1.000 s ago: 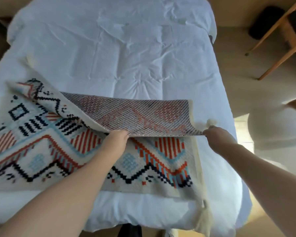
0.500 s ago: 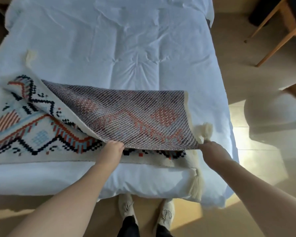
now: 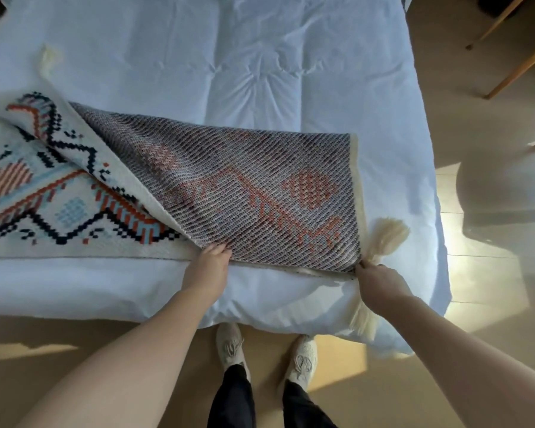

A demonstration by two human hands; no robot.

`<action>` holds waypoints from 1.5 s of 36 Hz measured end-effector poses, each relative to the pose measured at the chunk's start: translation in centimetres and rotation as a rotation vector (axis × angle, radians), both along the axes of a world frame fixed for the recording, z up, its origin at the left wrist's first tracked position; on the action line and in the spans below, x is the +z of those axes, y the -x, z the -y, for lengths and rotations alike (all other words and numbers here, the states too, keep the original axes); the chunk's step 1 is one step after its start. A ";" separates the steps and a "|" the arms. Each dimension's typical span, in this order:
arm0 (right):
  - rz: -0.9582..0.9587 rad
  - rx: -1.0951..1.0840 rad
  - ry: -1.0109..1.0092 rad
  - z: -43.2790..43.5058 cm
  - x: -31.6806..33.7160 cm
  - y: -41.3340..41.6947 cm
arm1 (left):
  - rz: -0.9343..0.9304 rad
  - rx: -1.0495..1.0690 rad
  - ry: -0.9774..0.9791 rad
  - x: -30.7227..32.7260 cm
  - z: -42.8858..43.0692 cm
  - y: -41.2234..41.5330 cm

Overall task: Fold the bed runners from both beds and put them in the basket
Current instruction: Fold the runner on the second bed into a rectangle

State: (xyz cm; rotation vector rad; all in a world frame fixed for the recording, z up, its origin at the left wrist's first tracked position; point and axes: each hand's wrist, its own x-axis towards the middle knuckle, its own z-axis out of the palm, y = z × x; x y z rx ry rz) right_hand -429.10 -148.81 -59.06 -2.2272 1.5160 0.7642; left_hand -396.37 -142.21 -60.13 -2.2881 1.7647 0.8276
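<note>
Head view, my read from the remote station. The runner lies across the foot of the bed, on the white cover. Its right part is folded over toward the near side, so the grey woven underside faces up. The patterned face, in orange, blue and black, shows on the left part. The folded layer's free edge sits along the runner's near long edge, close to the bed's near side. The left hand holds that edge about midway, with the fingers curled together over the fabric and pinching it. I cannot tell where the thumb lies. The right hand grips the right near corner, fingers closed tight round the fabric. A cream tassel fans out just beyond the right knuckles. A second tassel hangs over the bed's side below the right wrist. A third tassel lies on the cover at far left, past the lifted fold. Both forearms are bare and reach in from the bottom of the view. Two pale shoes stand on the tan floor, toes at the bed's side. Wooden chair legs show at upper right, well apart from the bed.
</note>
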 end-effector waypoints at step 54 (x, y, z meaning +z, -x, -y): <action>0.325 -0.074 -0.074 2.4 17.6 -54.4 | -0.058 0.258 0.313 22.8 -4.5 -45.9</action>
